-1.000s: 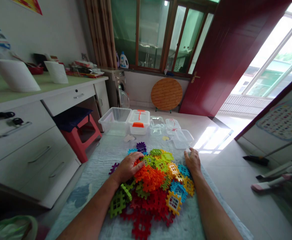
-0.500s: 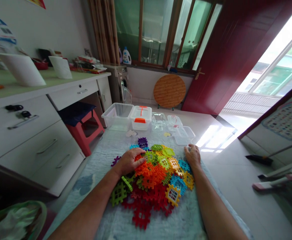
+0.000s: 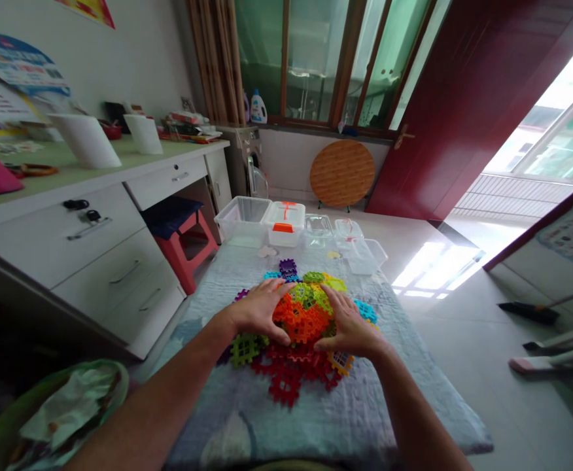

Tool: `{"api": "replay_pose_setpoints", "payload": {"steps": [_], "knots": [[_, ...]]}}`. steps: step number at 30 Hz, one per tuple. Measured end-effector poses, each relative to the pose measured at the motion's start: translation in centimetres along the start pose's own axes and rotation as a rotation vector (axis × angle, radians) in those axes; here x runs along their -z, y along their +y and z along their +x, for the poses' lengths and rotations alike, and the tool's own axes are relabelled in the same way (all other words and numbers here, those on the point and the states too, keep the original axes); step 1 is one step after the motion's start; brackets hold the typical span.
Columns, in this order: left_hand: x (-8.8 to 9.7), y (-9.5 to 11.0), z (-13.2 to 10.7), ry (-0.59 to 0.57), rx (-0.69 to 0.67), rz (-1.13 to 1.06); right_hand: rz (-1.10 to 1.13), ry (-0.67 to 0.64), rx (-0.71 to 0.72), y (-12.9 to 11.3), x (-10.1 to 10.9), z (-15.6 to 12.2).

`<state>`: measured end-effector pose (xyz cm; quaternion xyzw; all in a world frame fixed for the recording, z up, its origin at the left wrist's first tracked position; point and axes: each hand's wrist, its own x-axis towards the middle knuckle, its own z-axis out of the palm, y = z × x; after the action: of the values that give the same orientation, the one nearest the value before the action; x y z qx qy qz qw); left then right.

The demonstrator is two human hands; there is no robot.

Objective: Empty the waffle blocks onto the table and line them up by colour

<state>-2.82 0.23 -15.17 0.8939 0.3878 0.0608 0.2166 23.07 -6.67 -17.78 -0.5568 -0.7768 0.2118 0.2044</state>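
A heap of colourful plastic interlocking building tiles lies on the cloth-covered table (image 3: 365,418). Orange tiles (image 3: 302,322) are at its middle, red tiles (image 3: 286,386) at the near side, and green tiles (image 3: 311,296) behind. My left hand (image 3: 261,311) rests on the heap's left side, fingers stretched and thumb apart. On the right side my right hand (image 3: 348,326) lies over the tiles in the same way, its thumb toward the left one. The orange tiles show between the two hands. Yellow and blue tiles at the right are partly covered by my right hand.
Along the table's far end stand a large clear bin (image 3: 242,219), a lidded box with orange clips (image 3: 286,226) and smaller clear containers (image 3: 318,229). A red stool (image 3: 181,248) stands left by the white desk (image 3: 104,275). A waste bin (image 3: 114,386) is at lower left.
My right hand has moved left from the table's right side onto the heap. My left hand has spread its fingers on the pile's left. The view has shifted slightly.
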Motion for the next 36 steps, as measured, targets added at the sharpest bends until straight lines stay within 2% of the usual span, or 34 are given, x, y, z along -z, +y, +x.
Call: {"api": "replay_pose_setpoints", "payload": {"steps": [5, 10, 13, 18, 21, 23, 27, 32, 36], "knots": [[-2.0, 1.1, 0.0, 0.055, -0.058, 0.041, -0.065, 0.039, -0.009, -1.7, -1.5, 0.5], [-1.7, 2.0, 1.2, 0.18, -0.16, 0.006, 0.056, 0.16, 0.075, -2.3, -1.3, 0.9], [-1.2, 2.6, 1.8, 0.25, -0.158, -0.057, 0.154, 0.248, 0.074, -2.6, -1.2, 1.2], [-1.2, 2.8, 1.6, 0.403, -0.041, -0.142, 0.195, 0.459, -0.104, -1.7, -1.3, 2.0], [-1.4, 2.1, 0.7, 0.511, 0.032, -0.18, 0.155, 0.514, -0.241, -0.3, -1.3, 2.0], [-1.6, 1.2, -0.1, 0.58, 0.085, -0.216, 0.08, 0.536, -0.283, 0.7, -1.3, 1.9], [-2.1, -0.3, -2.2, 0.628, 0.149, -0.284, -0.01, 0.51, -0.349, 2.5, -1.1, 2.0], [-3.7, -1.3, -5.1, 0.619, 0.22, -0.246, -0.003, 0.331, -0.43, 3.4, -1.0, 2.6], [-5.8, -1.0, -6.4, 0.512, 0.236, -0.162, 0.008, 0.289, -0.394, 2.7, -1.2, 2.7]]}}
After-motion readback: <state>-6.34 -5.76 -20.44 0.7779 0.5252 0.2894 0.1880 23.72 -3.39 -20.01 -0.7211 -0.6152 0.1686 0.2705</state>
